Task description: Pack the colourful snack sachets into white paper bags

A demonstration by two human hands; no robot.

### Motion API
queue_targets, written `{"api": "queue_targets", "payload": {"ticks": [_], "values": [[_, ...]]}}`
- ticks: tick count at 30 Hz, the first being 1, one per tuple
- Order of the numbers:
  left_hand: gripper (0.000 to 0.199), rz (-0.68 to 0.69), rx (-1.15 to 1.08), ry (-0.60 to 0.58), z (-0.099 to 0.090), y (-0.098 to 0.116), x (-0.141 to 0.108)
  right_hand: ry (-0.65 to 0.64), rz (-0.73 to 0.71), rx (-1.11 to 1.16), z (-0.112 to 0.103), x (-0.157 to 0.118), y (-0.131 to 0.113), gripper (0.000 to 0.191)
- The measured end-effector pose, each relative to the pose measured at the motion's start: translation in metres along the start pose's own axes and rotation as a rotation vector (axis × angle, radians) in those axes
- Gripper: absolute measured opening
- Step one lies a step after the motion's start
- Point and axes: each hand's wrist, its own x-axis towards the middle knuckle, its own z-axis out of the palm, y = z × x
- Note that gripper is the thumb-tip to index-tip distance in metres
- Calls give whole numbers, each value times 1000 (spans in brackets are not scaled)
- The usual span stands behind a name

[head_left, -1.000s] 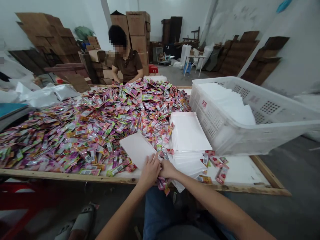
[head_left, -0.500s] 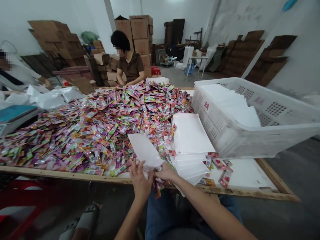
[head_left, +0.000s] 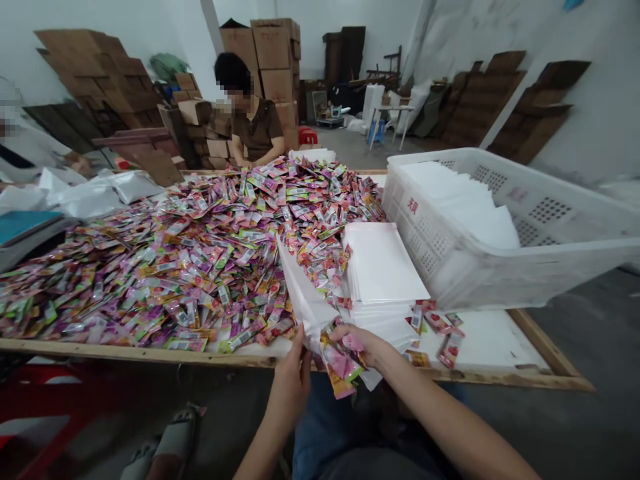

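My left hand (head_left: 293,383) grips the lower edge of a white envelope bag (head_left: 303,293), which now stands tilted up on edge above the table's front rim. My right hand (head_left: 365,347) holds a small bunch of pink and green sachets (head_left: 341,365) at the bag's mouth. A huge heap of coloured sachets (head_left: 200,247) covers the wooden-framed table (head_left: 125,351) to the left. Just right of my hands lies a stack of white bags (head_left: 383,263).
A white plastic crate (head_left: 500,267) with white bags inside sits at the right. A few loose sachets (head_left: 445,333) lie on the white tabletop. A person in a brown shirt (head_left: 257,127) works at the far side. Cardboard boxes (head_left: 270,47) line the back wall.
The white bag went from lying flat on the heap to being lifted and tilted up on edge. My right hand pulled back with sachets to the bag's mouth.
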Motion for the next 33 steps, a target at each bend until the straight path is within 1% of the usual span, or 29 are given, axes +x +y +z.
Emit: {"api": "queue_targets", "payload": {"ticks": [3,6,7,9,11,13,15,16,18,19,20,22,23,24,25,26,27,28,29,30,31,32,33], "values": [[61,60,96,-56,5,1,-8,-2,84,75,-4,-1,4,12],[69,75,169,-94,5,-2,-11,30,107,85,-5,-3,10,17],[68,63,187,-97,5,-4,-12,40,106,92,-5,-4,12,19],[62,20,195,-68,6,-8,-13,54,92,115,-3,-5,18,21],[58,-58,176,-35,10,-11,-15,66,62,132,2,-7,24,24],[56,-168,153,-73,17,-12,-20,82,0,153,9,-7,29,29],[50,-235,105,-165,24,-10,-25,119,-111,202,17,-7,34,36],[45,-238,58,-199,27,-8,-27,147,-181,228,20,-6,35,39],[36,-202,-52,-208,32,-4,-30,242,-325,212,23,-5,37,42],[33,-180,-98,-192,34,-3,-30,304,-402,138,23,-5,37,43],[30,-157,-134,-169,37,-3,-30,360,-483,10,21,-5,37,42],[21,-126,-157,-114,47,-8,-27,451,-603,-370,18,-3,33,37],[17,-125,-151,-78,54,-11,-25,488,-608,-592,17,-1,29,32],[13,-133,-138,-44,62,-14,-23,527,-570,-806,18,2,24,28],[11,-147,-124,-12,71,-18,-21,575,-495,-994,19,6,17,24],[12,-164,-121,20,79,-21,-18,631,-401,-1143,21,10,10,23],[15,-178,-145,48,87,-23,-15,684,-317,-1242,23,14,2,25],[19,-190,-199,70,92,-25,-13,710,-264,-1288,25,17,-5,28],[23,-199,-273,89,96,-27,-10,696,-247,-1274,27,19,-11,31],[27,-213,-348,114,98,-28,-8,640,-257,-1208,28,19,-15,32],[29,-227,-410,146,97,-29,-6,555,-292,-1109,28,18,-17,31],[29,-236,-445,181,96,-30,-4,467,-350,-1011,27,16,-16,28],[28,-233,-453,217,93,-31,-4,414,-420,-938,25,12,-12,25]]}}
